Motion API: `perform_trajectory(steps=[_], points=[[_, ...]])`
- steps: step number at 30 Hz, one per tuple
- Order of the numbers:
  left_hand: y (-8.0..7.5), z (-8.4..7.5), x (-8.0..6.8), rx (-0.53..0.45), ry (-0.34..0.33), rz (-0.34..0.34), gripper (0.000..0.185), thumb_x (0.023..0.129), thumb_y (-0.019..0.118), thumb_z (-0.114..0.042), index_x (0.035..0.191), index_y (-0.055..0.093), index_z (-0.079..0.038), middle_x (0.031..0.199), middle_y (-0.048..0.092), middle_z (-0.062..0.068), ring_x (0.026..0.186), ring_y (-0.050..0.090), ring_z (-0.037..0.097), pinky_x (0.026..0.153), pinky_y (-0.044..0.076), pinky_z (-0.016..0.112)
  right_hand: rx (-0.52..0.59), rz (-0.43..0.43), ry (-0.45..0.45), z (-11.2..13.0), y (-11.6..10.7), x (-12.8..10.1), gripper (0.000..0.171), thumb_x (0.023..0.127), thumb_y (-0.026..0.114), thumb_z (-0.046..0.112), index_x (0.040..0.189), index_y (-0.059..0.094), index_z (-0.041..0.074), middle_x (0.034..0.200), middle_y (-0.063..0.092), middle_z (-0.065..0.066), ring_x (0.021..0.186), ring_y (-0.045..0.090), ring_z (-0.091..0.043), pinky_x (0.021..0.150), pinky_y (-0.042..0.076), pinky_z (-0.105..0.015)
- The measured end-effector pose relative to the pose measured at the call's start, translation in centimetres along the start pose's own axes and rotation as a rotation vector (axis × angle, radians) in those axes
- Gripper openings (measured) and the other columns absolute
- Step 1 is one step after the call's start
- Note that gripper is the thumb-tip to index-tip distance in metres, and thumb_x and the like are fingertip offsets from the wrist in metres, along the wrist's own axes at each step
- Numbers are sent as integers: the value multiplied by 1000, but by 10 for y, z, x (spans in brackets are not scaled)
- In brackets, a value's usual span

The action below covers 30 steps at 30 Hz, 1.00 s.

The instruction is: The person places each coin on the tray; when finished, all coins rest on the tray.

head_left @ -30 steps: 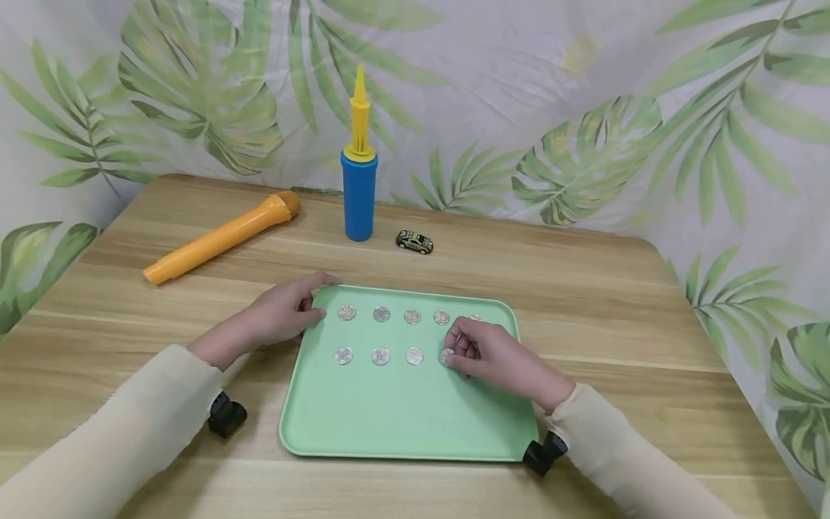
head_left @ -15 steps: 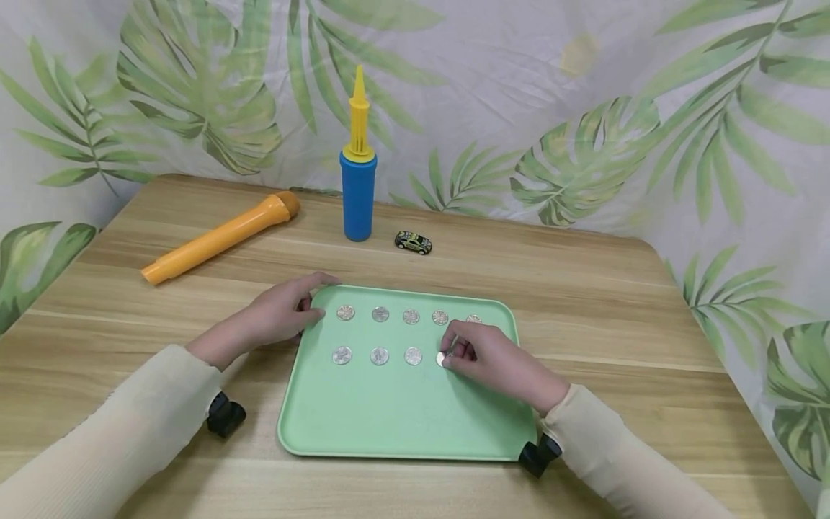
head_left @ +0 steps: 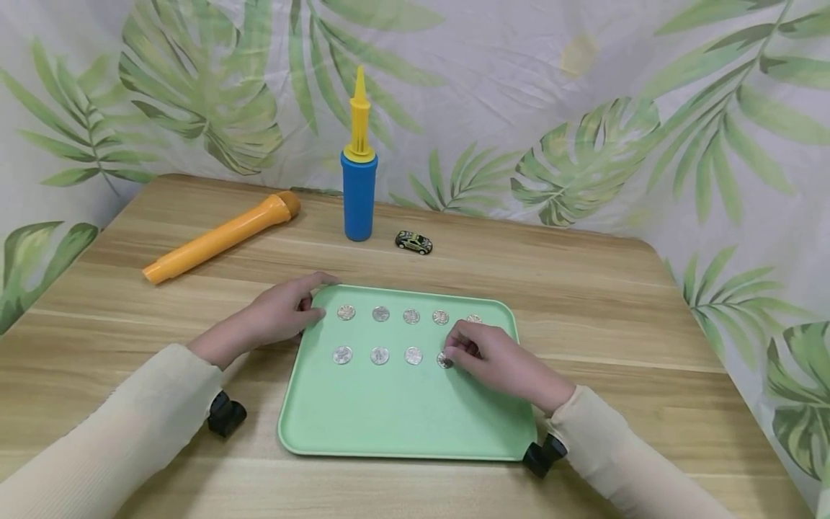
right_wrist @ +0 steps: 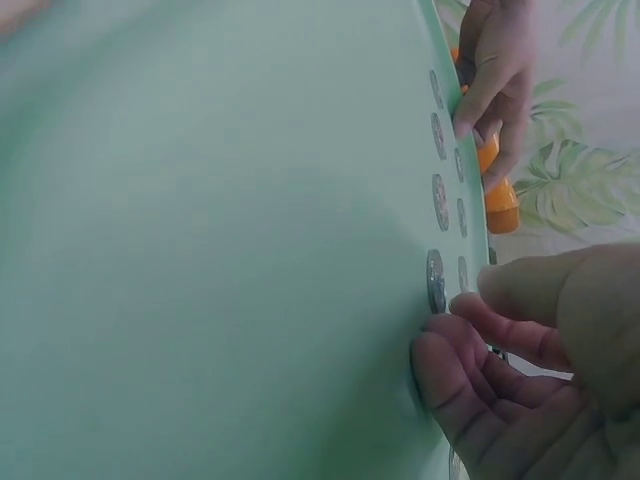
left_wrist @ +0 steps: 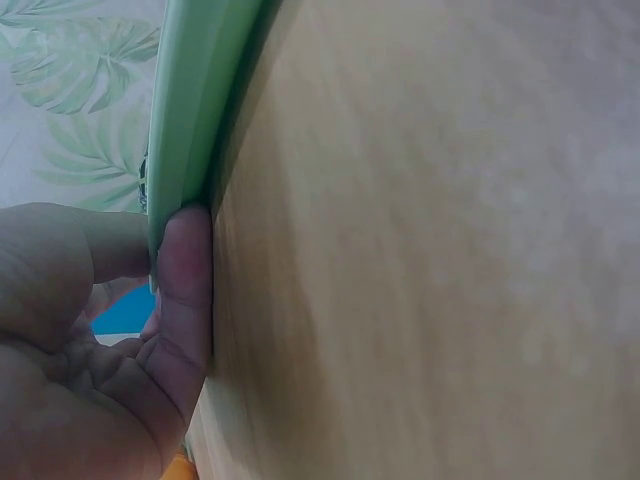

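My left hand [head_left: 279,311] grips the left rim of a green tray [head_left: 402,425], near its far corner. In the left wrist view its fingers hold the tray wall [left_wrist: 190,130] from above and below. Over the tray's right half, my right hand [head_left: 496,358] has its fingers curled at the rightmost coin [head_left: 444,360] of the nearer row. The fingertips cover part of that coin, and in the right wrist view they meet its edge. Silver coins lie in two rows; others in the nearer row include one coin [head_left: 413,355]. The far row's rightmost coin [head_left: 475,318] is partly hidden.
Behind the tray stand a blue and yellow hand pump [head_left: 359,194] and a small toy car [head_left: 413,242]. An orange toy microphone [head_left: 220,238] lies at the left back. Everything is on a wooden table [head_left: 616,288] before a leaf-print cloth [head_left: 480,86].
The coin at my right fingers has tilted, and shifted slightly toward the table's front edge. My right fingers have moved a little against it. My left hand stays on the tray rim.
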<state>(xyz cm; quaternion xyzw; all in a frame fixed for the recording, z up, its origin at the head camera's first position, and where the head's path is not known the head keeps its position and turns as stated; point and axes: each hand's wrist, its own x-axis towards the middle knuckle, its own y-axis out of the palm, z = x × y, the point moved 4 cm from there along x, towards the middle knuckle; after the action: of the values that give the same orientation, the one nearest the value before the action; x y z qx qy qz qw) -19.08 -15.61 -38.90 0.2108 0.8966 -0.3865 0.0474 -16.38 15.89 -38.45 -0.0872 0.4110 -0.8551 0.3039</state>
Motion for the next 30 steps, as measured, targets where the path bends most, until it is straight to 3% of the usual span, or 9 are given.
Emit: perform_trajectory(steps=[9,14,24,30], points=[[1,1,0,0,5,-4,54,104,58,-8,156,43,-12,83,55,9,71,54,21,60,52,31,79,-3,16,-4,-8,-12,15,108,59,18,105,67,6,87,65,-4,75,60,-10,66,50,-21],[1,2,0,2,6,-5,54,104,58,-8,156,44,-13,83,55,9,71,54,21,61,52,31,78,-63,9,-4,-16,-24,13,106,61,16,103,68,5,86,65,-3,78,59,-10,69,51,-20],[0,1,1,2,3,-9,55,104,59,-9,157,43,-13,84,54,9,72,54,21,61,50,31,66,-193,18,-18,-35,-70,11,105,62,12,105,70,4,82,64,1,73,54,-2,63,52,-20],[1,1,1,4,-5,-7,55,104,58,-9,157,43,-14,84,55,9,72,54,21,62,50,31,1,-272,28,-35,-44,-103,8,103,63,6,104,70,6,84,66,2,74,55,2,62,53,-20]])
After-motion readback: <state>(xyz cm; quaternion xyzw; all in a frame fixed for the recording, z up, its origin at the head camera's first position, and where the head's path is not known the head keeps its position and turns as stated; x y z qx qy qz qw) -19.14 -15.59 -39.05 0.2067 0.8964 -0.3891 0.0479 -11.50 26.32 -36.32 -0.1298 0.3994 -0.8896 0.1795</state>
